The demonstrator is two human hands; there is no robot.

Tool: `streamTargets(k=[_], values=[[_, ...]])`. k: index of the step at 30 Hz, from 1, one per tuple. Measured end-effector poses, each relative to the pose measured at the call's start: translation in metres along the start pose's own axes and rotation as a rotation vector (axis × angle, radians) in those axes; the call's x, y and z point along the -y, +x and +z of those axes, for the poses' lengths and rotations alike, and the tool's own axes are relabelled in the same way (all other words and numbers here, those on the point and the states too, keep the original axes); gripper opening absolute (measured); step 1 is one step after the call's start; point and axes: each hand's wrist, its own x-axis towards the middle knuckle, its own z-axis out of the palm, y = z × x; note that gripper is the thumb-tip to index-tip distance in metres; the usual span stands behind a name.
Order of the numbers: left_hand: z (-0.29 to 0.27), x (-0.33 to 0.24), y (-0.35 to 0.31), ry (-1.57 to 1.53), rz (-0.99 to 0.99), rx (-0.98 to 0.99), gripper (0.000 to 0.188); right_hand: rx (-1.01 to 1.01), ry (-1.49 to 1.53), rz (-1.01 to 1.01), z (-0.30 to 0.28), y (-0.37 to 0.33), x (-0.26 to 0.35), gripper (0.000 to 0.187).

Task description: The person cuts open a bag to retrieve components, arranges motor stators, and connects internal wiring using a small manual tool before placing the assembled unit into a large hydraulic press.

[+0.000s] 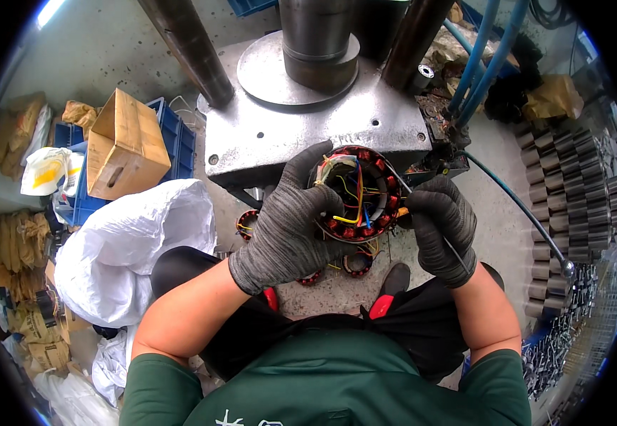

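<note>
In a dark grey knitted glove, my left hand [290, 220] grips the left side of a motor stator [351, 231], a ring with red-brown copper windings. Yellow, red, blue and white lead wires [359, 186] lie bunched across its opening. The stator is held up in front of the press bed. My right hand [443, 224], gloved the same way, is closed around a thin metal rod [398, 175]. The rod's upper end reaches the stator's right rim; its lower end sticks out below my fingers. Whether the rod's tip touches the windings cannot be made out.
A steel press [308, 121] with thick columns stands ahead. Smaller stators [356, 264] lie on the floor between my feet. A white sack [141, 241], a cardboard box [127, 145] and blue crates [180, 142] are left; stacked metal cylinders [571, 192] and a blue-green hose [518, 199] are right.
</note>
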Motion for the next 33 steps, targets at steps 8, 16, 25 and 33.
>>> streamTargets(k=[8,16,25,33], values=[[0.005,-0.003,-0.005,0.067,-0.055,-0.014,0.048,-0.001,-0.25,-0.103,0.017,0.003,0.009,0.026],[0.009,-0.005,-0.006,0.077,-0.112,-0.031,0.049,0.005,-0.223,-0.078,0.02,0.006,0.006,0.022],[0.004,-0.006,-0.005,0.163,-0.051,0.003,0.046,-0.011,0.07,0.149,0.015,0.004,0.003,0.01],[0.006,-0.007,-0.004,0.067,-0.12,0.061,0.048,-0.166,0.697,0.532,0.007,-0.005,-0.015,0.019]])
